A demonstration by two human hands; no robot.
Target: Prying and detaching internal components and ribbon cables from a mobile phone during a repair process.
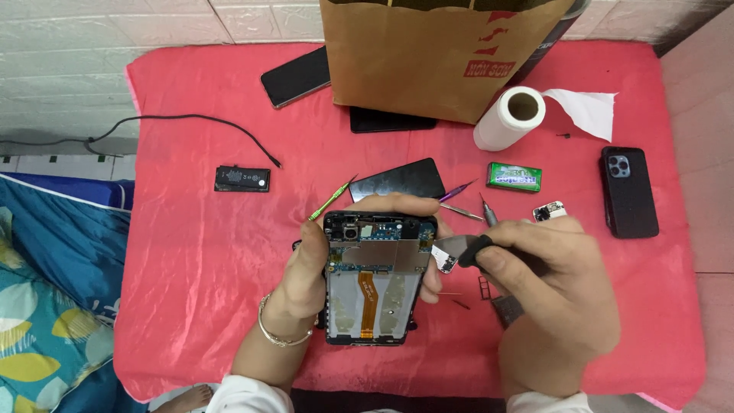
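left fingers (306,264) clasp opened phone (372,279); right fingers (501,256) pinch black tool (478,248) beside it.

Low table (191,252) covered in a bright pink-red cloth (229,84), wrinkled at the near edge. Behind it a white-painted brick wall (115,30). Pale tiled floor (711,99) on the right side. On the left, blue bedding (53,306) with yellow and white leaf print, lying just beside the table. Light is even and soft, without hard shadows.
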